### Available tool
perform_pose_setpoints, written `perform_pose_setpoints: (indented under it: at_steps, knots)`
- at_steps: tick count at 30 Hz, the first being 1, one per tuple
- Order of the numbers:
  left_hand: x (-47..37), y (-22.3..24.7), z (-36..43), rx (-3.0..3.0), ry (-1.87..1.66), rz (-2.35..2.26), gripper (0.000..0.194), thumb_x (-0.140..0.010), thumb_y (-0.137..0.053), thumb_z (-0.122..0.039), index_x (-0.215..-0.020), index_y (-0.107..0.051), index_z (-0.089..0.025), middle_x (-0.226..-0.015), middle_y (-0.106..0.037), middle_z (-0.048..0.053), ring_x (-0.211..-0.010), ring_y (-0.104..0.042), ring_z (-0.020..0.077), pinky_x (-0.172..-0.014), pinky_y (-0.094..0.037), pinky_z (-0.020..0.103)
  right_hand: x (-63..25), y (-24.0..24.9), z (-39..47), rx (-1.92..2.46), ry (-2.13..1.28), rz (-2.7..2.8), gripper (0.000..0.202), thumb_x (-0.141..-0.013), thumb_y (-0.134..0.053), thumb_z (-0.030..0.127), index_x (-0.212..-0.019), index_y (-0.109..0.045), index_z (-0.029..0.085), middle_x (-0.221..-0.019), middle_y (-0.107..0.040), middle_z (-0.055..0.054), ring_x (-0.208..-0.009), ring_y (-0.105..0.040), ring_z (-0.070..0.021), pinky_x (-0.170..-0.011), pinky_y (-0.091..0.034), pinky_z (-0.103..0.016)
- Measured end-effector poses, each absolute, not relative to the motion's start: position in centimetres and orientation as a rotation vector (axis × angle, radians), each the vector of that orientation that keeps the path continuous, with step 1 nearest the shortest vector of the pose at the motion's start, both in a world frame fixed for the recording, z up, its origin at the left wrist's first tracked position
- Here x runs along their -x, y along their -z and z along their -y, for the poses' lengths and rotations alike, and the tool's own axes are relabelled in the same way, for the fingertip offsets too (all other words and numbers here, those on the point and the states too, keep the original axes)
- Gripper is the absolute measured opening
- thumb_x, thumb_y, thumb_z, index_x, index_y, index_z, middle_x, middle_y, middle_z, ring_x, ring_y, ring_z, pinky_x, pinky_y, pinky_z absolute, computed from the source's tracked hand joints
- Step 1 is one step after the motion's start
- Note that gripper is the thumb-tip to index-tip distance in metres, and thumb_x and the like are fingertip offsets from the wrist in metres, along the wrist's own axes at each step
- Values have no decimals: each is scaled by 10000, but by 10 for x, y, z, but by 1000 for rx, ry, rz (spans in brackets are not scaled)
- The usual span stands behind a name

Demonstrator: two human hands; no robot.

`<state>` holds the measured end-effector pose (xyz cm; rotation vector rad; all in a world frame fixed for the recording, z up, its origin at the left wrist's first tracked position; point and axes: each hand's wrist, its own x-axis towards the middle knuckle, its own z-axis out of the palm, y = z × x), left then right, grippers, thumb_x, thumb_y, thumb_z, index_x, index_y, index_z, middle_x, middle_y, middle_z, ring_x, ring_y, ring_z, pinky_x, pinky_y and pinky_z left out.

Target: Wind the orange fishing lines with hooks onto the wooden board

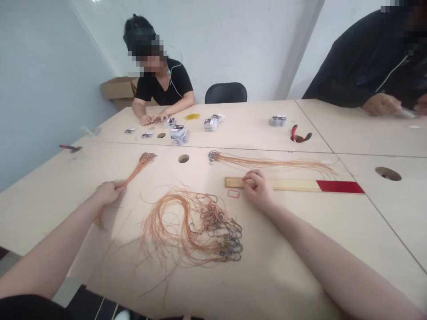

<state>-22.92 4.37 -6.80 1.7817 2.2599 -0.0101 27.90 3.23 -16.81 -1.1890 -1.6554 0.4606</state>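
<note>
My left hand (108, 193) is closed around a bundle of orange lines (135, 171). The bundle's knotted, dark-tipped end points away from me, and loose tails hang below the hand. At the near edge of a flat wooden strip (293, 184) with a red end, my right hand (256, 189) has its fingers bent over the strip's left part, gripping it. Between my hands lies a loose pile of fish hooks (230, 244) tied to curled orange lines (163, 213). Beyond the strip, a second bundle of hooked lines (267, 161) is laid out straight.
Across the table a person (163, 84) handles small packets near stacked packs (178, 133). Another person's hand (382, 104) is at the far right. Red-handled pliers (300, 134) lie by a table hole; another hole (388, 174) is at right. A red-bordered label (233, 194) lies beside the strip.
</note>
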Motion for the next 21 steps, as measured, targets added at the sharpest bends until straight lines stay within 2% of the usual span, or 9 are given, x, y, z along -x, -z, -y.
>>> perform_pose_setpoints:
  at_steps: [3,6,9,14,18,21]
  knots:
    - [220,72,-40,-1929,305,-2499,183,-729,-489,-308,-628,-442,-163,-587,-519,39,-789,-559,250,-641,-341,254,-279,165,-31,1217,-461,1657,95,-737,-511,167,-781,-589,199,-944,-510,-59,-890,-516,-201,-724,-452,-346]
    - [212,77,-32,-1971,323,-2536,118,-779,-416,-251,-704,-416,-159,-739,-537,90,-783,-541,238,-614,-331,242,-279,164,-30,1234,-474,1667,95,-745,-507,175,-786,-589,198,-947,-507,-62,-885,-515,-201,-735,-448,-349]
    - [206,80,-25,-1927,331,-2594,101,-825,-336,-225,-780,-390,-153,-735,-500,82,-673,-521,209,-557,-294,229,-279,163,-30,1237,-481,1670,98,-752,-502,177,-794,-588,198,-950,-504,-61,-881,-515,-198,-740,-446,-350]
    - [210,78,-20,-1902,298,-2603,208,-857,-339,-369,-843,-378,-165,-700,-450,22,-659,-504,186,-541,-241,206,-279,163,-30,1245,-480,1676,102,-754,-494,173,-795,-585,197,-947,-501,-58,-898,-512,-200,-749,-442,-348]
    - [230,76,-15,-2065,292,-2494,328,-820,-375,-491,-928,-434,-187,-792,-509,27,-686,-514,193,-535,-223,216,-279,165,-30,1231,-474,1684,104,-762,-487,174,-805,-579,197,-951,-500,-59,-902,-513,-196,-746,-443,-340]
    - [243,74,-12,-2207,274,-2440,320,-785,-424,-486,-924,-488,-205,-807,-556,13,-697,-526,207,-560,-262,234,-279,166,-30,1232,-465,1692,106,-767,-480,171,-808,-573,200,-958,-498,-59,-911,-511,-193,-745,-444,-331]
